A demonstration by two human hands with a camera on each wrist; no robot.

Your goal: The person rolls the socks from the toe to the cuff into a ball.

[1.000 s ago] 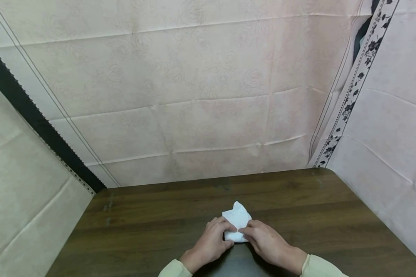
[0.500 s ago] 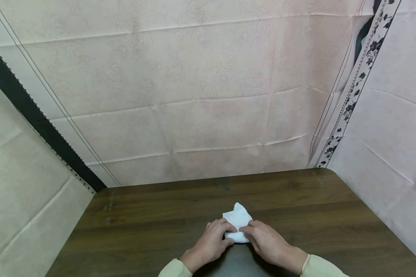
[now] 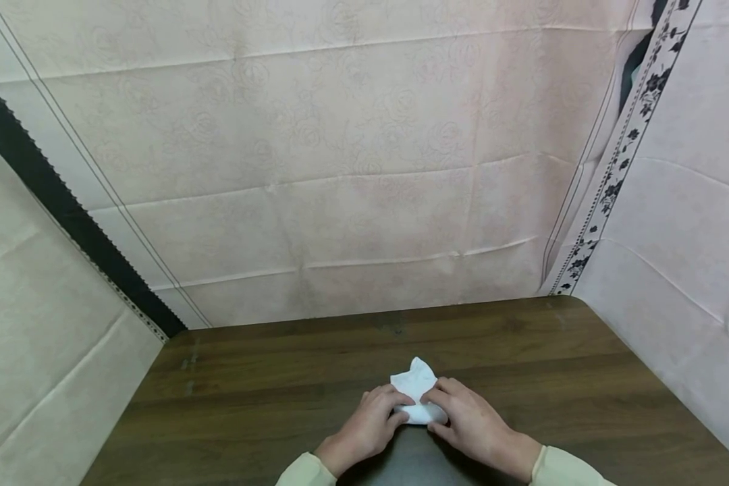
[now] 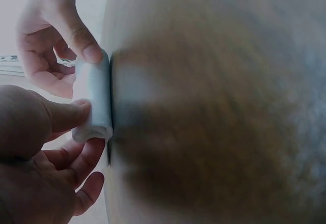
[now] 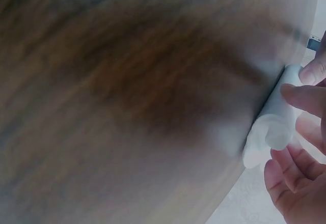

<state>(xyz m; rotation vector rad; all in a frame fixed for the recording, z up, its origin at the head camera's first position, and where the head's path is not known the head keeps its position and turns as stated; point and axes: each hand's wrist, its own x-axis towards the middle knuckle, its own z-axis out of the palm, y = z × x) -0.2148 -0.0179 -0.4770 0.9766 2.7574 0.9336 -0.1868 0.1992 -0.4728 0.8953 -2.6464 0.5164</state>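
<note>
A white cloth (image 3: 414, 381), its near edge rolled into a small tube, lies on the wooden table. The unrolled part runs to a pointed tip on the far side. My left hand (image 3: 369, 420) holds the left end of the roll, thumb on the near side and fingers over the top. On the right end, my right hand (image 3: 470, 418) pinches it the same way. The left wrist view shows the cloth roll (image 4: 97, 94) with a thumb pressed on it from each hand. Its layered, coiled end faces the right wrist view, close to the fingers (image 5: 277, 180) of my right hand.
The brown wooden table (image 3: 267, 378) spreads out around both hands. Pale patterned cloth sheets hang as a back wall (image 3: 340, 169) and along both sides. A dark strip (image 3: 79, 223) runs down the left corner, a floral border (image 3: 619, 169) down the right.
My right hand has shifted its grip slightly, its thumb now apart from the fingers at the roll's right end. The cloth's tip sits slightly nearer. My left hand has barely moved.
</note>
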